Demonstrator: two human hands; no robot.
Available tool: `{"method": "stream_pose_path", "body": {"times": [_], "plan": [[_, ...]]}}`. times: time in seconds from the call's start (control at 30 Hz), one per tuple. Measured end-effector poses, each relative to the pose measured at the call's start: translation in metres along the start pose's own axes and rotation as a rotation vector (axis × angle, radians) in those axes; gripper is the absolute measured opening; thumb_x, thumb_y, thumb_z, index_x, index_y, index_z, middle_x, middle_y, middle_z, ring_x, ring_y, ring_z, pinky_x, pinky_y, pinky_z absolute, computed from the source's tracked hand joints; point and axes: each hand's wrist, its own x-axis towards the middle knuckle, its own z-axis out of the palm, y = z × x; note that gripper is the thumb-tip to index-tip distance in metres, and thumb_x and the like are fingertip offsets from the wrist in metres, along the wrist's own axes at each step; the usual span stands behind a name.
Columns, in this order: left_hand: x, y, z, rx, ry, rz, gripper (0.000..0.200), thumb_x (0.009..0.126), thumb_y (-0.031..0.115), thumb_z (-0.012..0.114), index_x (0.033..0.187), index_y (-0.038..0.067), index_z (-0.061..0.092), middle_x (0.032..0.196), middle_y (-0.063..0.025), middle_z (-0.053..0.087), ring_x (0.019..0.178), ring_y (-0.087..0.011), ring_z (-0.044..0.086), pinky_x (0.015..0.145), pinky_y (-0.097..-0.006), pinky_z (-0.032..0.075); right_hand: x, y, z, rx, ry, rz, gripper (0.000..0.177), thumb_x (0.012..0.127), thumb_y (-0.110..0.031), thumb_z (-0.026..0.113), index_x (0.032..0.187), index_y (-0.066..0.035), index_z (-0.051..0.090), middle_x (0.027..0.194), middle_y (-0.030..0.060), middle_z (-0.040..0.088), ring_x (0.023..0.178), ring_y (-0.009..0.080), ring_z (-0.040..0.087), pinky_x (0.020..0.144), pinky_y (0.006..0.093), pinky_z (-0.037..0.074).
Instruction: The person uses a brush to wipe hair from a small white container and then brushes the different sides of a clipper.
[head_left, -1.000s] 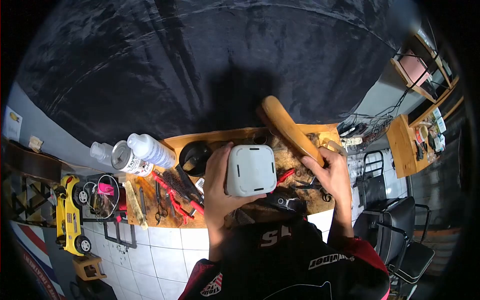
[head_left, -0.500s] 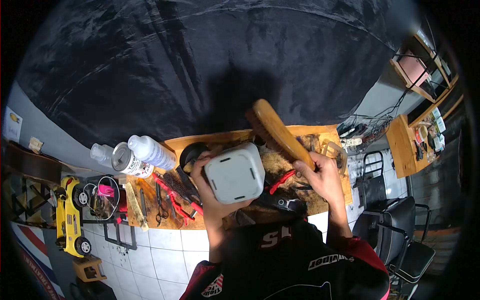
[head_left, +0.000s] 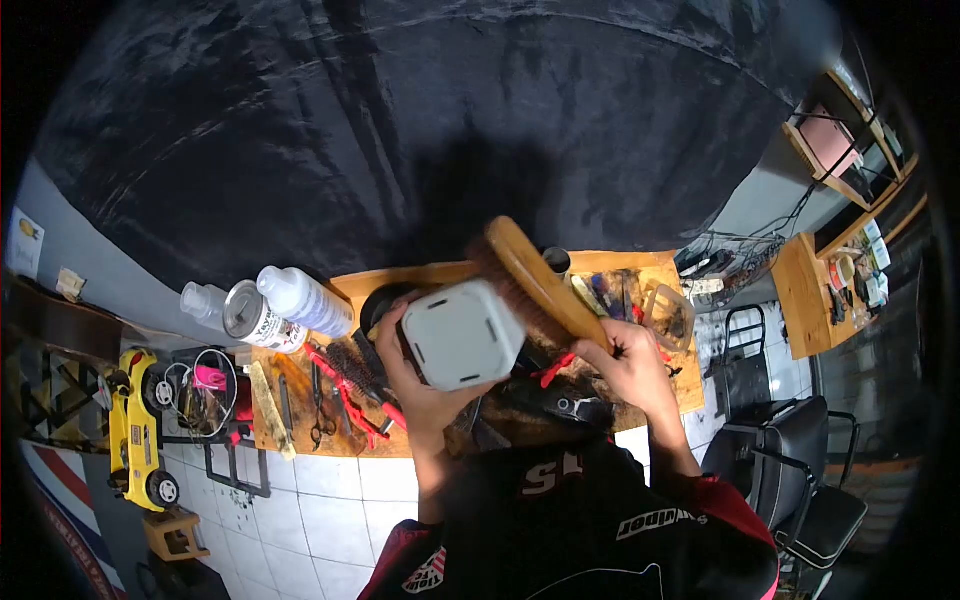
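Note:
My left hand (head_left: 410,385) grips a white square plastic container (head_left: 462,335), its base turned toward me, above a wooden worktop (head_left: 650,395). My right hand (head_left: 628,368) holds the handle of a long wooden brush (head_left: 540,280). The brush's dark bristles lie against the upper right side of the container. A dark bowl (head_left: 383,302) sits just behind my left hand.
Left on the worktop stand a white bottle (head_left: 303,300), a metal can (head_left: 252,317) and a smaller bottle (head_left: 201,303), with a red comb and scissors (head_left: 345,395) nearby. A clear tub (head_left: 668,315) sits at right. A yellow toy car (head_left: 137,430) and black chairs (head_left: 790,470) stand on the floor.
My left hand tilted the container and shifted it left. My right hand swung the brush down and left until its bristles met the container.

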Motion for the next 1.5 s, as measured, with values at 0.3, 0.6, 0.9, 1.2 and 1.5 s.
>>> {"method": "stream_pose_path", "body": {"times": [0.3,0.6,0.9,1.2,1.5], "plan": [[-0.001,0.006,0.005,-0.023,-0.017,-0.105,0.112,0.050,0.021,0.094,0.139,0.003,0.029,0.135,-0.0162,0.038,0.124,-0.0286,0.043,0.102,-0.0415,0.041,-0.014,0.009,-0.002,0.199,-0.011,-0.119,0.019,0.080,-0.013,0.073,0.086,0.002,0.064,0.060,0.0074,0.052,0.055,0.0102,0.045,0.050,0.0297,0.037],[-0.002,0.010,0.006,-0.037,-0.073,-0.006,0.110,0.056,0.019,0.088,0.141,0.003,0.019,0.139,-0.0154,0.031,0.128,-0.0283,0.038,0.107,-0.0406,0.034,-0.009,-0.010,-0.010,0.014,0.063,-0.052,0.028,0.078,-0.021,0.077,0.083,0.003,0.064,0.058,0.0137,0.055,0.049,0.0160,0.049,0.051,0.0323,0.041],[-0.010,-0.007,0.011,-0.074,0.197,-0.189,0.094,0.077,0.041,0.070,0.145,0.005,0.015,0.140,-0.0180,0.031,0.124,-0.0277,0.042,0.103,-0.0399,0.038,-0.019,-0.010,-0.001,-0.001,-0.097,-0.308,0.038,0.072,-0.032,0.083,0.086,-0.001,0.066,0.064,0.0123,0.061,0.056,0.0228,0.062,0.054,0.0329,0.047],[-0.008,0.003,0.017,-0.336,0.167,-0.261,0.076,0.086,0.054,0.058,0.141,0.013,0.024,0.134,-0.0104,0.031,0.127,-0.0243,0.034,0.105,-0.0406,0.030,0.001,-0.012,0.005,-0.010,0.252,0.023,0.029,0.070,-0.016,0.082,0.076,0.002,0.060,0.057,0.0077,0.049,0.053,0.0126,0.045,0.050,0.0298,0.038],[-0.013,-0.022,0.019,-0.606,0.196,-0.387,0.049,0.098,0.040,0.043,0.139,0.017,0.028,0.134,-0.0075,0.044,0.125,-0.0215,0.044,0.105,-0.0360,0.037,-0.011,-0.010,0.010,-0.120,-0.100,-0.370,0.041,0.071,-0.036,0.083,0.083,-0.001,0.067,0.064,0.0138,0.062,0.054,0.0290,0.062,0.052,0.0331,0.048]]}}
